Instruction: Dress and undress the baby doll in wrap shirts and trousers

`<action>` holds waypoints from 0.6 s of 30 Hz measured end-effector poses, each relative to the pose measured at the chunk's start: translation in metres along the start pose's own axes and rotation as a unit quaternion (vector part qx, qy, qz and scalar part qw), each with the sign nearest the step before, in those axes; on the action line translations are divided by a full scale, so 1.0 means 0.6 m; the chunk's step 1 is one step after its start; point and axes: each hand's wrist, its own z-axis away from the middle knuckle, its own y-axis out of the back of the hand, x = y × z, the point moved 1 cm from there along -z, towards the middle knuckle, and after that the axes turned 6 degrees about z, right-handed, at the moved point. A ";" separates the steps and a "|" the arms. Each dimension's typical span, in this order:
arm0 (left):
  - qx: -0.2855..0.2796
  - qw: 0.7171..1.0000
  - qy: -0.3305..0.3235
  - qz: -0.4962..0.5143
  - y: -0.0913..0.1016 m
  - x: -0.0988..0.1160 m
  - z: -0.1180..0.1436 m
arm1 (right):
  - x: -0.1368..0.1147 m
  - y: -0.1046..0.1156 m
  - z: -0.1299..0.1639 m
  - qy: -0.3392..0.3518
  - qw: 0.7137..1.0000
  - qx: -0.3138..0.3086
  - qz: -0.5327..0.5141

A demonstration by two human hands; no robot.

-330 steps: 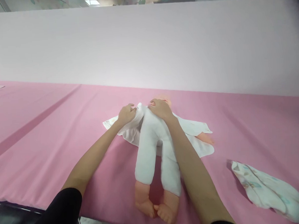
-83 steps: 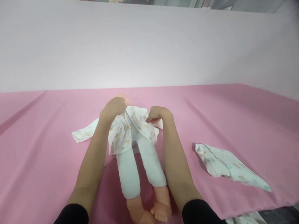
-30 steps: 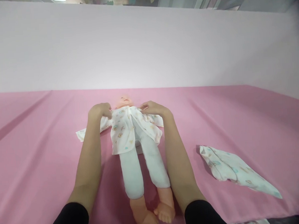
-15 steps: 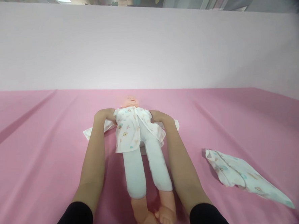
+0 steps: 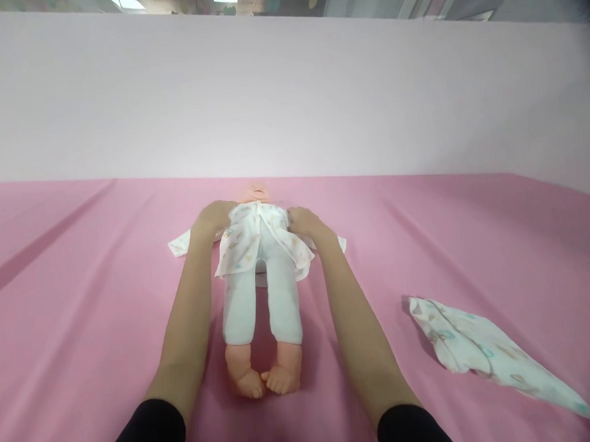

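A plastic baby doll (image 5: 258, 276) in white leggings lies on its back near the middle of the pink cloth-covered table (image 5: 81, 314), head away from the person and bare feet toward them, the feet touching each other. Over its chest sits a small white printed cotton top (image 5: 259, 240), open down the front, its sleeves spread flat to either side on the table.

The left hand (image 5: 215, 216) is curled at the doll's shoulder on that side, fingers closed on the top's fabric. The right hand (image 5: 301, 220) rests against the other shoulder, fingers bent onto the cloth; whether it truly pinches it I cannot tell.

Well apart to the right lies a crumpled white printed cloth (image 5: 483, 353). A pale lilac partition wall (image 5: 287, 95) rises behind the table.
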 end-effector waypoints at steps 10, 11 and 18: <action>0.112 0.994 0.004 0.013 -0.053 0.070 -0.040 | -0.081 0.040 0.031 0.044 0.998 0.023 -0.047; 0.120 0.993 0.003 0.010 -0.058 0.068 -0.045 | -0.085 0.035 0.027 0.042 0.998 0.034 -0.022; 0.132 0.985 -0.012 0.109 -0.049 0.033 -0.054 | -0.059 0.036 0.015 -0.008 0.987 0.074 -0.142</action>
